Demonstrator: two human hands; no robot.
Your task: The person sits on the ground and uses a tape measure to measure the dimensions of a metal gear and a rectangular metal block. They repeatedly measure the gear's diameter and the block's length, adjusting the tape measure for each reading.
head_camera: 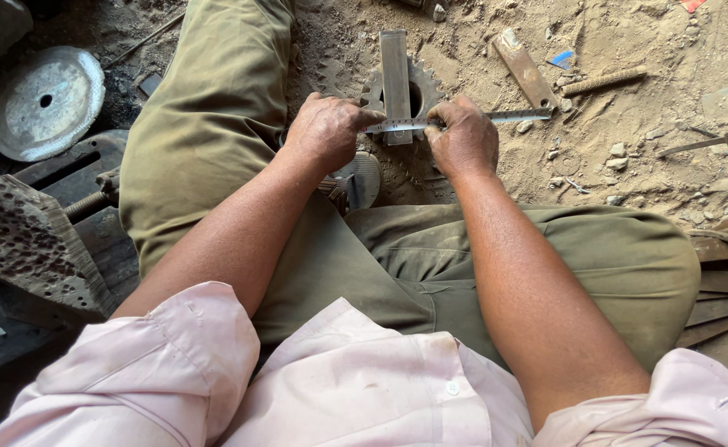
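Observation:
A toothed steel sprocket (424, 89) lies flat on the sandy ground between my legs. A flat steel bar (395, 76) lies lengthwise across it. Across both, a steel ruler (496, 117) lies crosswise, running right. My left hand (328, 128) pinches the ruler's left end against the bar. My right hand (464, 136) presses down on the ruler just right of the bar, fingers closed over it. Both hands are grimy.
A round metal disc (45, 101) with a centre hole lies at far left, above a pitted steel block (28, 248). A rusty flat bar (523, 68), a threaded rod (604, 80) and small stones lie on the sand at right. Steel strips (724, 248) are stacked at the right edge.

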